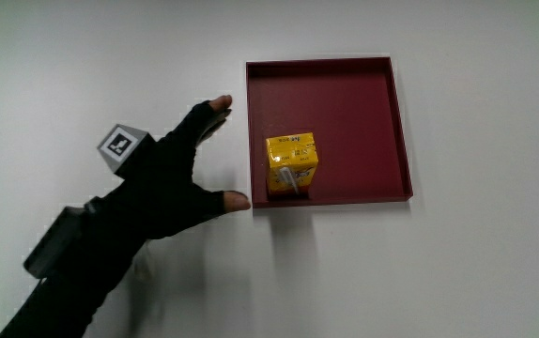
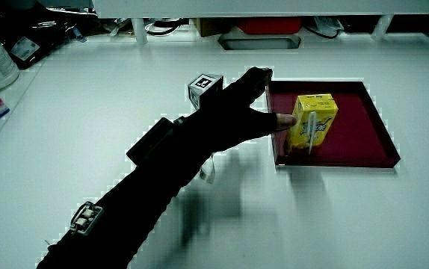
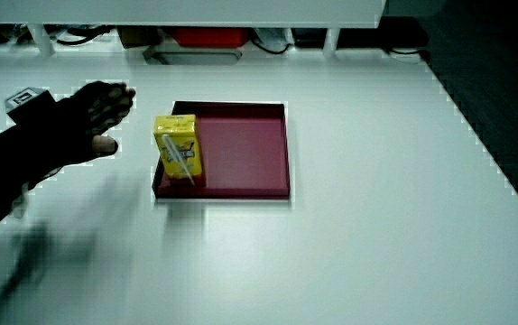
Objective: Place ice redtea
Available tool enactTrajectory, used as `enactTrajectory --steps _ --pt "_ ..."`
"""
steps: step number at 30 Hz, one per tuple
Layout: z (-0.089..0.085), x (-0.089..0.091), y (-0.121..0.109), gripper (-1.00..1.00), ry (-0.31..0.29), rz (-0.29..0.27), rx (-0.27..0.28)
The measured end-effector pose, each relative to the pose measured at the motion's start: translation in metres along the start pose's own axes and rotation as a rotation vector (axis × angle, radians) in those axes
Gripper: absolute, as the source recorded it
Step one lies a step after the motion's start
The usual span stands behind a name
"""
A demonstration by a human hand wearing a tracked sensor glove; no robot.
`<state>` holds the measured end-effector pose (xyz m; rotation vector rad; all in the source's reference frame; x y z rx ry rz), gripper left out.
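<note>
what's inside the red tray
Only a yellow drink carton stands upright inside the red tray, near the corner closest to the open hand. The tray floor beneath the carton is hidden.

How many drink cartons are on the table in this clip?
1. The yellow carton stands upright in the dark red tray, at the tray's edge nearest the person, beside the open hand. Nothing appears hidden.

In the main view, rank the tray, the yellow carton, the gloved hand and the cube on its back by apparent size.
Largest to smallest:
1. red tray
2. hand, held above the table, so nearer the camera and flattered
3. yellow carton
4. patterned cube, close to the carton, so unsure
</note>
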<state>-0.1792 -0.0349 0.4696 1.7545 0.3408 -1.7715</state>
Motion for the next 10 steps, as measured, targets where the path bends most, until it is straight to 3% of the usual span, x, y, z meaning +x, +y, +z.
enactTrajectory --steps 2,6,10 --pt "0.003 0.008 -0.005 -1.00 0.023 0.020 -0.026" --pt "0.018 0.004 -0.019 -1.00 0.107 0.042 -0.029" --pt "0.028 0.005 -0.036 -1.00 0.126 0.051 -0.056"
